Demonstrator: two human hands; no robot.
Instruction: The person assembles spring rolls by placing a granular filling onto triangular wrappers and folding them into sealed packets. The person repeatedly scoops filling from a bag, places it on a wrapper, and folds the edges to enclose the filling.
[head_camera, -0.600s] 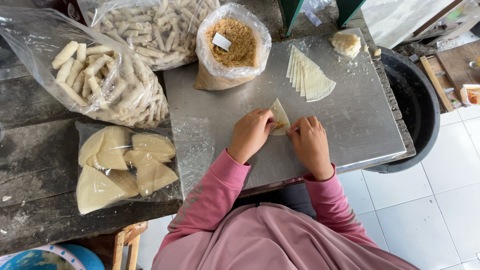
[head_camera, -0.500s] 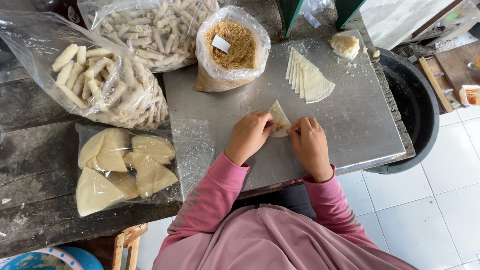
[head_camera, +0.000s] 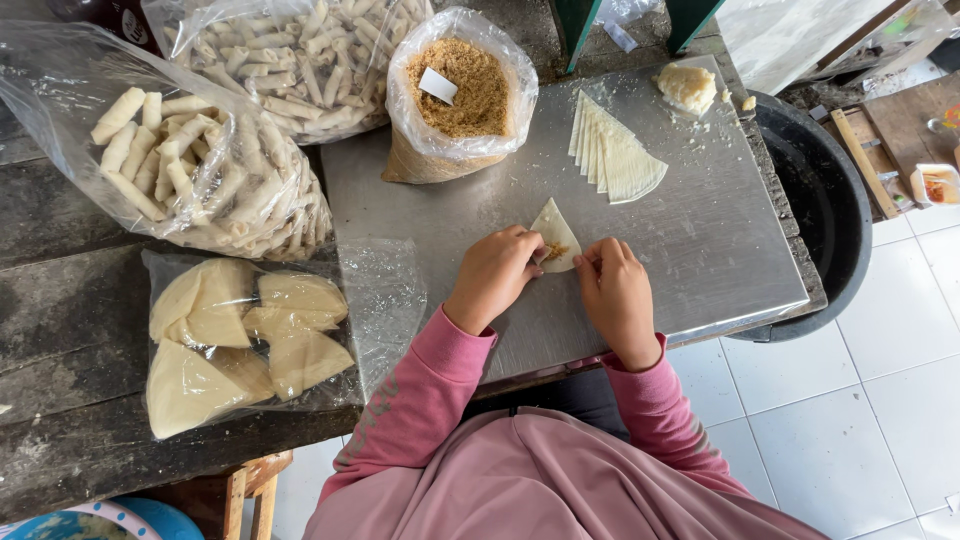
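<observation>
1. Head view, looking straight down: both hands are at work on a metal tray (head_camera: 700, 250) set across a dark wooden table (head_camera: 60, 320).
2. Left hand (head_camera: 495, 275) curls over the near left edge of a triangular pastry wrapper (head_camera: 556, 232), fingers pinching it — grasping the wrapper, not flat and not let go.
3. Right hand (head_camera: 615, 290) sits just beside it, fingertips pressed on the wrapper's lower right corner, gripping the fold from that side.
4. That wrapper lies on the tray's middle, point facing away from the person, and a dab of brown filling (head_camera: 553, 251) shows between the two sets of fingers.
5. Further back on the tray, a fanned stack of wrappers (head_camera: 615, 155) waits, well apart from the hands.
6. Up in the far right corner, a pale lump of dough (head_camera: 687, 87) rests on the metal.
7. Far left of the tray, an open plastic bag of brown crumbly filling (head_camera: 465, 95) stands upright with a small white scoop (head_camera: 438, 85) lying in it.
8. On the table to the left, two big clear bags of finished rolls (head_camera: 200, 170), one behind the other.
9. Nearer the person, a flat bag of folded wrapper sheets (head_camera: 240, 340) lies on the wood.
10. Right of the tray, a black tub (head_camera: 830, 210) stands on the white tiled floor (head_camera: 900, 400).
11. Pink sleeves (head_camera: 440, 370) cover both arms to the wrist.
</observation>
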